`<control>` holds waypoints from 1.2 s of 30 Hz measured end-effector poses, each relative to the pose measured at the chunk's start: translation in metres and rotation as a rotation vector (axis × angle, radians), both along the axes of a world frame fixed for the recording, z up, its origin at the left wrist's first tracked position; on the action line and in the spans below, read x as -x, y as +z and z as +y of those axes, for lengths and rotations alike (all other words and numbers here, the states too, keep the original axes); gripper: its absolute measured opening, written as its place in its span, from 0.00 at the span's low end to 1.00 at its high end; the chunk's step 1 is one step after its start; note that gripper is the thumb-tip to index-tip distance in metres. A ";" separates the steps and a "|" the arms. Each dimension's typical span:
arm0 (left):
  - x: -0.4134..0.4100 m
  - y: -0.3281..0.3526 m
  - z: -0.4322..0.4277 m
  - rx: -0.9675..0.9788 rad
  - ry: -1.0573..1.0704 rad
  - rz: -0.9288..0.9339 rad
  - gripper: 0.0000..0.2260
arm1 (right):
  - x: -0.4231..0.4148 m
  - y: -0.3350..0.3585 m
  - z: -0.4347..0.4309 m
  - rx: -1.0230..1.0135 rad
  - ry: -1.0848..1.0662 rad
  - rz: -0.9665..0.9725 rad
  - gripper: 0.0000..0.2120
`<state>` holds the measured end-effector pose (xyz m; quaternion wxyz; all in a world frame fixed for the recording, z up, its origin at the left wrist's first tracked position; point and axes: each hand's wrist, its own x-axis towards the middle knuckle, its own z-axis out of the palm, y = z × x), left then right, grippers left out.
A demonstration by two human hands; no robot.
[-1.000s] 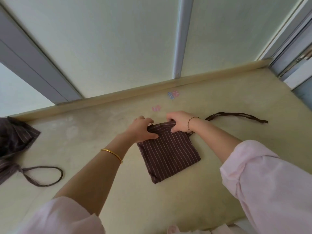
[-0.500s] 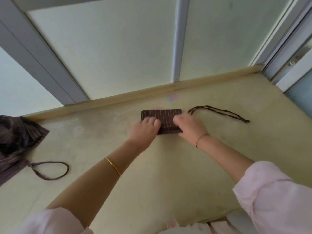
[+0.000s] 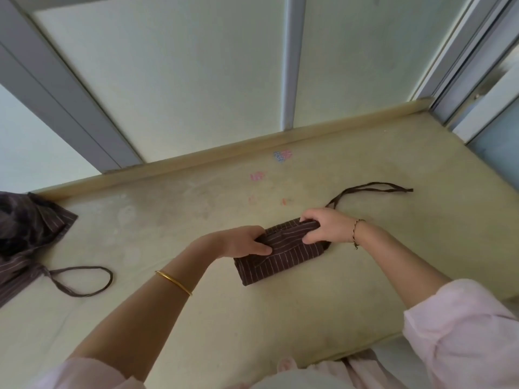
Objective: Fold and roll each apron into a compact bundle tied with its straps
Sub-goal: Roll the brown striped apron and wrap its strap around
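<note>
Big yellow table [image 3: 280,318] holding everything. Second brown apron [image 3: 25,234] lying in messy heap at far left, its strap loop [image 3: 84,282] trailing on table beside it. Striped apron [image 3: 280,259] sitting in middle of table, folded small, far edge bunching into roll. My left grip [image 3: 238,244] clamping on its left end, thumb pressing on top. My right grip [image 3: 323,226] clamping on its far right corner, fingers curling over cloth. Its straps [image 3: 373,188] lying loose behind right grip, stretching right. Gold bangle [image 3: 174,282] sitting on my left wrist.
</note>
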<state>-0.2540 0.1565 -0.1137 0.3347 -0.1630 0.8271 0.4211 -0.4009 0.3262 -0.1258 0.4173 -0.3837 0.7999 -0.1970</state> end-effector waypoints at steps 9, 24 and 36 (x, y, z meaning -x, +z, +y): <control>-0.017 -0.018 -0.018 -0.248 0.500 -0.059 0.17 | -0.010 -0.036 -0.002 0.088 -0.236 0.131 0.16; -0.005 -0.029 0.001 0.239 0.568 -0.067 0.17 | -0.022 -0.040 -0.033 -0.160 -0.174 0.569 0.20; 0.021 -0.019 0.011 0.577 0.005 0.285 0.25 | -0.018 -0.020 -0.030 0.078 -0.124 0.284 0.14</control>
